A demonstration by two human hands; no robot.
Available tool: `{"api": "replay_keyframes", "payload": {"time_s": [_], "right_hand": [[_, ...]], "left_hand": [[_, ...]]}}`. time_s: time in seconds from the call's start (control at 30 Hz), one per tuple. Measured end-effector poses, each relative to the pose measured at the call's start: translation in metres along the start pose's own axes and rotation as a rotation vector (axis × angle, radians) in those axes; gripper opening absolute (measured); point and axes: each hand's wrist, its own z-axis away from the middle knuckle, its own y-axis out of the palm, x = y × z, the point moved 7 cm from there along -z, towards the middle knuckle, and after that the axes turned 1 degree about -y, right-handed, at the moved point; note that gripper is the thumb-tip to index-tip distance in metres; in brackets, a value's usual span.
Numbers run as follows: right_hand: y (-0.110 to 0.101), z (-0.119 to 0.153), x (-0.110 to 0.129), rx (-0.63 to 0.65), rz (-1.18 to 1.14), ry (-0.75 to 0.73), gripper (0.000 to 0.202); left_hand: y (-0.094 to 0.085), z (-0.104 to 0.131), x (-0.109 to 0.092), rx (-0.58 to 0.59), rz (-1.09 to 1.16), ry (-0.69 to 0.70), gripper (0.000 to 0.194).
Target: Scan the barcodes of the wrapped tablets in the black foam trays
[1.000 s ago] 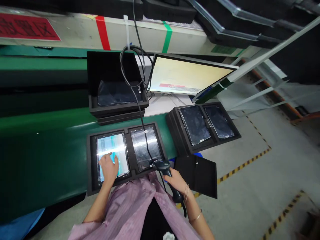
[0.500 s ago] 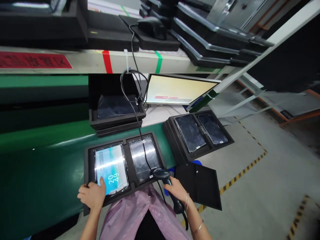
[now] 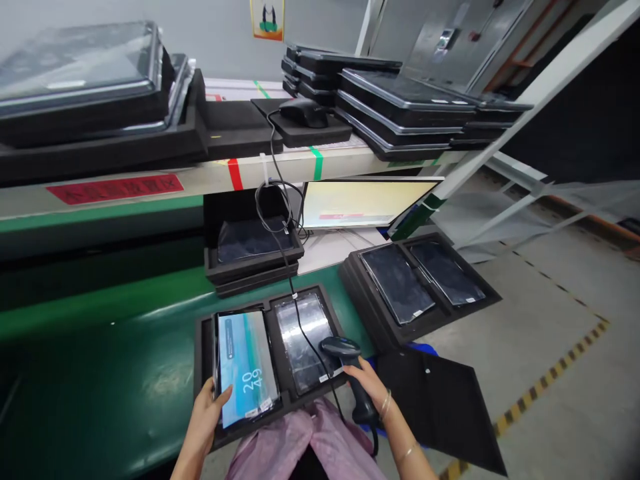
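My left hand [image 3: 204, 415] grips the lower left edge of a lit tablet [image 3: 245, 363], thumb on its screen, which reads 20 49. That tablet's left side looks raised out of its compartment in the black foam tray [image 3: 285, 402]. A second tablet [image 3: 303, 333], screen dark, lies in the tray's right compartment under a thin black cable. In my right hand [image 3: 367, 381] is a black barcode scanner [image 3: 361, 400], fingers wrapped round its handle. The scanner's head is over the tray's right edge, near the dark tablet's lower corner.
More foam trays [image 3: 370, 293] with dark tablets are stacked at the right. Another stack [image 3: 255, 267] stands behind, beside a lit monitor [image 3: 370, 203]. An overhead shelf [image 3: 350, 160] bears a mouse [image 3: 304, 113] and packed devices. A black foam sheet [image 3: 445, 407] lies lower right.
My left hand has closed round the tablet's edge, and the tablet's left side has come up. The scanner stays in my right hand. The head view has shifted, showing more shelf.
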Motion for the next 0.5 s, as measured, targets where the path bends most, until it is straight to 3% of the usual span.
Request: {"api": "replay_keyframes", "payload": {"time_s": [0.07, 0.13, 0.23, 0.3, 0.4, 0.5], "right_hand": [[-0.002, -0.002, -0.005, -0.001, -0.021, 0.025, 0.049], [-0.006, -0.004, -0.011, -0.015, -0.027, 0.046, 0.051], [-0.011, -0.004, -0.017, -0.041, -0.046, 0.070, 0.053], [-0.011, -0.003, -0.019, -0.048, -0.063, 0.074, 0.055], [-0.012, -0.002, -0.019, -0.054, -0.062, 0.074, 0.061], [-0.014, -0.005, -0.017, -0.066, -0.014, 0.026, 0.067]], "left_hand": [[-0.006, 0.014, -0.016, 0.076, 0.138, -0.110, 0.052], [-0.024, 0.027, -0.038, 0.062, 0.222, -0.174, 0.048], [-0.048, 0.034, -0.088, -0.002, 0.317, -0.108, 0.042], [-0.047, 0.023, -0.133, -0.024, 0.392, -0.013, 0.039], [-0.012, -0.021, -0.219, -0.014, 0.509, 0.173, 0.033], [0.049, -0.075, -0.319, 0.047, 0.465, 0.449, 0.026]]}}
